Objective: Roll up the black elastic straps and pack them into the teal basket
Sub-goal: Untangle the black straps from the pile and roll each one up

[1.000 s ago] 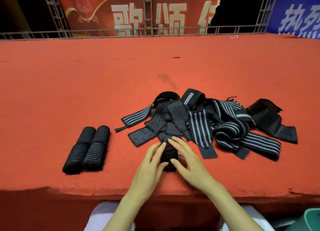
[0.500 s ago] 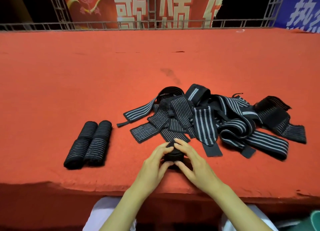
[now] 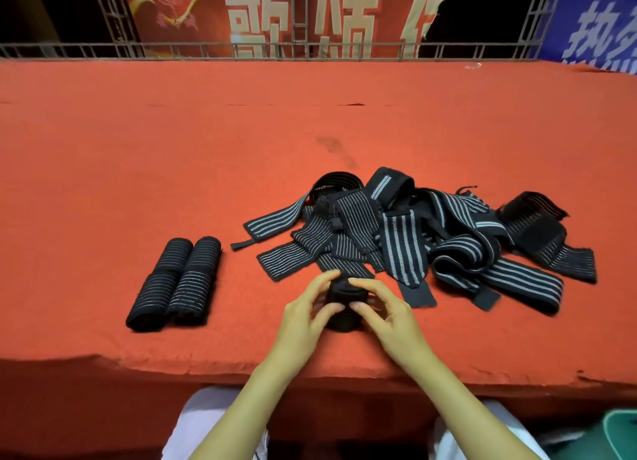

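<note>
- Two hands in the head view: left hand (image 3: 303,316) and right hand (image 3: 391,316) meet on a partly rolled strap (image 3: 344,304), near the front edge of the red carpeted platform (image 3: 172,156), about mid-width.
- Left hand: thumb and forefinger curled round the roll's left side, pinching it. Its other fingers are mostly hidden.
- Right hand: forefinger over the roll's top, thumb on its near face, fingers curled and gripping.
- Partly rolled strap sits on the carpet. A striped length behind it leads back to the pile, but the join cannot be told.
- Loose strap pile (image 3: 413,239): black with grey stripes, tangled, just behind and right of the hands, spreading toward the right edge.
- Finished rolls (image 3: 175,284): two, side by side and touching, lying flat left of the hands near the front edge.
- Teal basket (image 3: 622,432): only a corner shows, below the front edge at far right. Contents not visible.
- Beyond the far edge: metal rail (image 3: 206,51), red banner (image 3: 331,15), blue banner (image 3: 599,22).
- White trousers (image 3: 213,421) under the forearms.
</note>
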Demonstrator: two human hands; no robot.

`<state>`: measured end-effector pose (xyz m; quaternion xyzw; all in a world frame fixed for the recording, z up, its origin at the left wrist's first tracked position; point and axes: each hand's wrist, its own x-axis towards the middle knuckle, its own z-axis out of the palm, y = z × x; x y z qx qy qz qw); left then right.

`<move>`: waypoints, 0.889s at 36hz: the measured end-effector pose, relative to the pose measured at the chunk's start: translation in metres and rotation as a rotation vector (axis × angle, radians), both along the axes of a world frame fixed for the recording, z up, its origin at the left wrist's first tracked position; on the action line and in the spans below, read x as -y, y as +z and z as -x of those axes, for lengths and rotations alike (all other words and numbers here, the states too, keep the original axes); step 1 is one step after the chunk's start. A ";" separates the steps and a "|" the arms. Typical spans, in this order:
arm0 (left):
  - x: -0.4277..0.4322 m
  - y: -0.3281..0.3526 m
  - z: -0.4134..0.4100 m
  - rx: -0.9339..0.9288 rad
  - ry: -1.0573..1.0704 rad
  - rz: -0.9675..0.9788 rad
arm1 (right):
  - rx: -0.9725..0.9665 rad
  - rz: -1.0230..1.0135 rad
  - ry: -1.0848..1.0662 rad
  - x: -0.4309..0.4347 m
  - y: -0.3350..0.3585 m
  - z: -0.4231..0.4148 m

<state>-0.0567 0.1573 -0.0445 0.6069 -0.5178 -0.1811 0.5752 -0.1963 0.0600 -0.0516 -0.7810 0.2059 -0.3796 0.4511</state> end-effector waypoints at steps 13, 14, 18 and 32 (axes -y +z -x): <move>-0.001 0.002 -0.016 0.011 -0.044 -0.144 | -0.002 -0.175 0.010 -0.005 0.007 -0.008; -0.002 0.004 -0.018 0.014 -0.033 -0.138 | 0.017 -0.195 0.009 -0.005 0.011 -0.012; -0.008 0.022 -0.031 -0.131 0.059 -0.058 | 0.086 -0.291 0.044 -0.007 0.032 -0.040; -0.054 0.068 -0.144 0.004 0.485 -0.142 | -0.178 -0.394 0.142 -0.023 0.077 -0.213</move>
